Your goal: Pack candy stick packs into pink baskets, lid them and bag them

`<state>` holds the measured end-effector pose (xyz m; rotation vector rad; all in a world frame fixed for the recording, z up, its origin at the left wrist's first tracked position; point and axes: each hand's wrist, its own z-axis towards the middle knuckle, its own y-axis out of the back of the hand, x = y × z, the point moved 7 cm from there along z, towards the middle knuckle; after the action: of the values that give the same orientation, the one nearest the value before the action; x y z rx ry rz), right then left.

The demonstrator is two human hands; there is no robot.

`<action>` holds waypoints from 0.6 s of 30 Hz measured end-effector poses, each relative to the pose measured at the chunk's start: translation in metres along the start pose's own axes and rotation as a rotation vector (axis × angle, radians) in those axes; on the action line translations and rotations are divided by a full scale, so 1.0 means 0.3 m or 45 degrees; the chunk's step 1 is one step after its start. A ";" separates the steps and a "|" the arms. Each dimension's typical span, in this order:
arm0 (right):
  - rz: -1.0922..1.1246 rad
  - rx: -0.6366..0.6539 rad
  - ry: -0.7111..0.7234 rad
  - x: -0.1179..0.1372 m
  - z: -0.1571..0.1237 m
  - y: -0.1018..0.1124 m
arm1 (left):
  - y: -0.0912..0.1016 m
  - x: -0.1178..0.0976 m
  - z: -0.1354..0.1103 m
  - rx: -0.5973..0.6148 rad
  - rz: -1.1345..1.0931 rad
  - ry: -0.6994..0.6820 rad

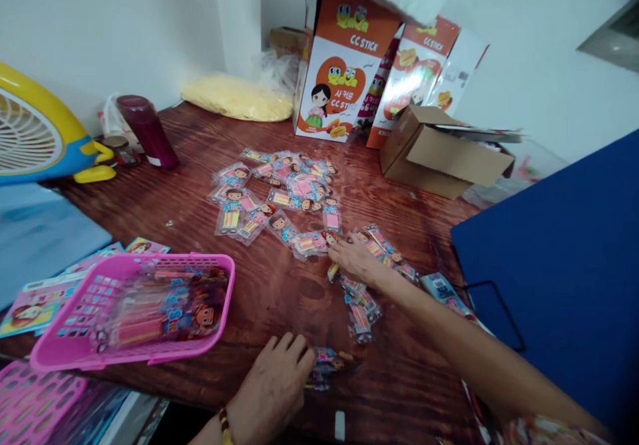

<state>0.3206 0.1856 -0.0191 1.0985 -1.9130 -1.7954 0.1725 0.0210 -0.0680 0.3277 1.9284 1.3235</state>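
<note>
Small clear packets (304, 185) with a cartoon child and pink and yellow sticks lie in a loose heap on the brown wooden table (200, 132). My right hand (354, 259) reaches into the near side of the heap, fingertips closed down on a packet (333, 272) that shows partly beneath them. More packets (360, 308) lie below and right of that hand. At the table's near edge, my left hand (279, 378) curls around the left end of a small bunch of packets (328, 362); its fingers partly hide the bunch.
On the left stands a pink basket (227, 298) holding more packets. Behind it are a yellow and blue fan (60, 126) and a purple bottle (147, 132). Printed boxes (332, 72) and an open carton (424, 155) stand at the back. A blue panel (549, 252) borders the right side.
</note>
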 end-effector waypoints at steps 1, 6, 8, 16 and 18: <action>0.042 0.002 -0.047 -0.016 -0.016 0.000 | -0.005 0.002 0.003 0.013 -0.004 0.004; 0.250 0.019 -0.420 -0.215 -0.019 0.061 | -0.053 0.026 0.023 0.094 -0.023 0.010; 0.269 0.009 -0.575 -0.329 0.009 0.093 | -0.083 0.040 0.034 0.153 -0.029 0.004; 0.080 0.146 -0.340 -0.498 0.235 0.152 | -0.138 0.071 0.048 0.180 0.037 0.006; 0.158 0.127 -0.445 -0.557 0.253 0.167 | -0.133 0.072 0.045 0.139 0.055 -0.008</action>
<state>0.3641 0.3523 0.0614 0.7095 -2.2338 -1.9411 0.1752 0.0258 -0.1150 0.4288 2.0028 1.2457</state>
